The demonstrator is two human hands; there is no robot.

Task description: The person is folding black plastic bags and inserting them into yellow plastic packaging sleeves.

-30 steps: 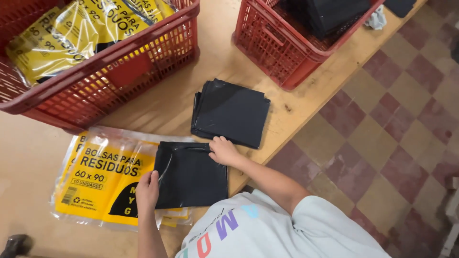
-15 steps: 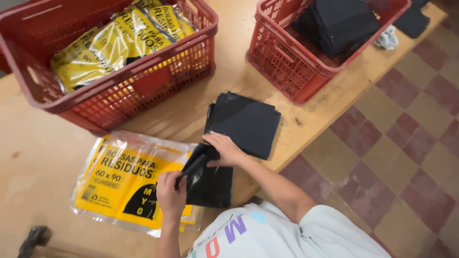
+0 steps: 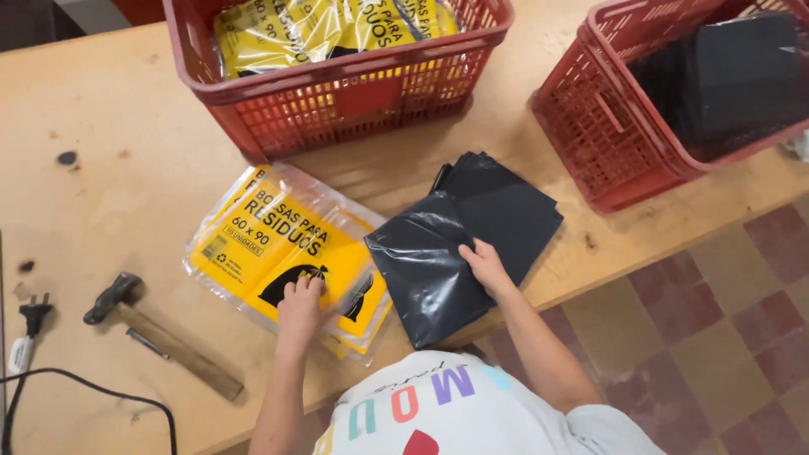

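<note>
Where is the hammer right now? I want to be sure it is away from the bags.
In the head view the hammer lies on the wooden table at lower left, left of the left hand and the yellow packets, beside a black plug.

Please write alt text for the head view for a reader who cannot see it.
A person's right hand presses a folded black bag on a wooden table, while the left hand rests on yellow packets. Two red baskets sit behind, a hammer at left.

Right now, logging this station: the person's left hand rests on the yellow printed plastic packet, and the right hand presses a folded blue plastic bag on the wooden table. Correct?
Not quite: the folded plastic bag under the right hand is black, not blue, as the head view shows. The left hand does rest on the yellow printed plastic packet.
</note>
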